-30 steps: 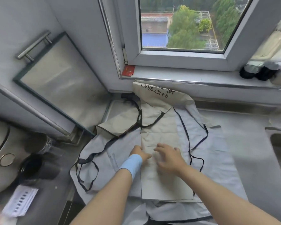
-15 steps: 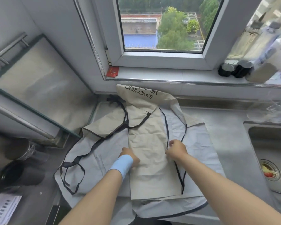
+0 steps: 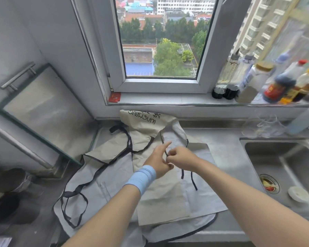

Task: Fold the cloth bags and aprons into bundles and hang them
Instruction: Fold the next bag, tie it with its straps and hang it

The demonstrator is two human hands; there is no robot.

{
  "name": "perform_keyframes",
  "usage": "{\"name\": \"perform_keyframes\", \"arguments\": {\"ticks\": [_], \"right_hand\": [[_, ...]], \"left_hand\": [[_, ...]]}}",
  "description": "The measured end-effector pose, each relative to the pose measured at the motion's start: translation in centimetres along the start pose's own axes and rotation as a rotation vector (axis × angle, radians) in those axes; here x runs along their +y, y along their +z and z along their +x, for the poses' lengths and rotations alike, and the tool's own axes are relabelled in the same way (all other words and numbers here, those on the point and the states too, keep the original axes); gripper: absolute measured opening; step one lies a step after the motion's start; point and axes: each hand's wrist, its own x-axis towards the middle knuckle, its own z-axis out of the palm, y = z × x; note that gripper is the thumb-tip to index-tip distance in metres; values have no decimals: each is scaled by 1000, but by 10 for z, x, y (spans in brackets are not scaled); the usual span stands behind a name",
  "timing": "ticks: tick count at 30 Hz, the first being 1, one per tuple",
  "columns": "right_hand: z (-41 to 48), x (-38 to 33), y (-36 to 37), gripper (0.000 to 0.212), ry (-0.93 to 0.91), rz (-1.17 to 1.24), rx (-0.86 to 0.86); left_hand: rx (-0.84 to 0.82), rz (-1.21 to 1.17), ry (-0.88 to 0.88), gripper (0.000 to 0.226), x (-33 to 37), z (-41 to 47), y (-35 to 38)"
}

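- Two hands are meeting over the middle of the pile: my right hand (image 3: 181, 158) is pinching the dark strap (image 3: 193, 181) between closed fingertips, and my left hand (image 3: 158, 160) is lying half open beside it, forefinger stretched out, holding nothing that I can make out.
- The beige cloth bag (image 3: 161, 191) is lying folded lengthwise on the pale grey apron (image 3: 103, 186), which is spreading across the steel counter (image 3: 227, 152), left of the sink (image 3: 278, 157) and near the window sill.
- The strap's loose ends are trailing down to the right of my hands (still slack, I judge).
- To do this well, I am thinking of gathering the strap flat along the folded strip before rolling, keeping the edges square.
- The other straps (image 3: 73, 195) are looping off at the left; I should be tucking those in too, or the bundle will snag when hung.
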Motion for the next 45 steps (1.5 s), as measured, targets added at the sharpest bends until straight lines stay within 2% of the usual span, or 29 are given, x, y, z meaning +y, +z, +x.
{"name": "perform_keyframes", "arguments": {"ticks": [1, 4, 7, 8, 11, 13, 14, 17, 19, 23, 27, 28, 30, 32, 34, 38, 40, 43, 45], "right_hand": [[-3, -10, -5, 22, -39, 46, 20], [-7, -21, -29, 19, -66, 128, 101], [-5, -12, -57, 20, -27, 60, 216], [-2, -7, -67, 21, -14, 26, 265], [10, 17, -99, 23, 72, -56, 410], [18, 42, -116, 24, 126, -63, 449], [21, 55, -122, 25, 148, -86, 420], [19, 97, -123, 45, 153, -186, 168], [19, 124, -116, 51, 130, -109, 57], [15, 176, -93, 46, 243, 42, 110], [8, 214, -63, 10, 468, -53, -4], [8, 218, -53, 12, 521, -47, 12], [8, 219, -38, 35, 628, 81, 94], [9, 218, -27, 45, 682, 157, 144], [11, 219, -21, 45, 684, 154, 135], [7, 220, -20, 30, 609, 190, 62], [3, 220, -22, 28, 571, 224, 44], [0, 219, -30, 31, 577, 134, 85], [1, 216, -35, 36, 584, 46, 154]], "left_hand": [[-16, -27, 32, 70, 10, 4, -2], [-33, -16, -11, 17, 35, 19, -11], [16, 154, -65, 7, 45, 39, -26], [61, 170, -47, 8, 45, 48, -29], [264, 63, 8, 47, 54, 65, -34], [314, 74, 3, 50, 58, 72, -25], [296, 118, -11, 44, 58, 75, -15], [133, 143, -97, 31, 58, 84, 28], [50, 178, -134, 29, 56, 91, 57], [-74, 247, -210, 35, 52, 99, 102], [-260, 395, -304, 40, 43, 104, 140], [-307, 451, -330, 43, 39, 104, 147], [-361, 515, -364, 50, 30, 102, 159], [-337, 514, -368, 52, 23, 99, 168], [-288, 497, -367, 44, 20, 97, 171], [-225, 507, -389, 21, 24, 97, 173], [-190, 531, -370, 22, 26, 96, 168], [-69, 543, -390, 22, 29, 91, 142], [-116, 651, -490, 29, 25, 85, 117]]}}
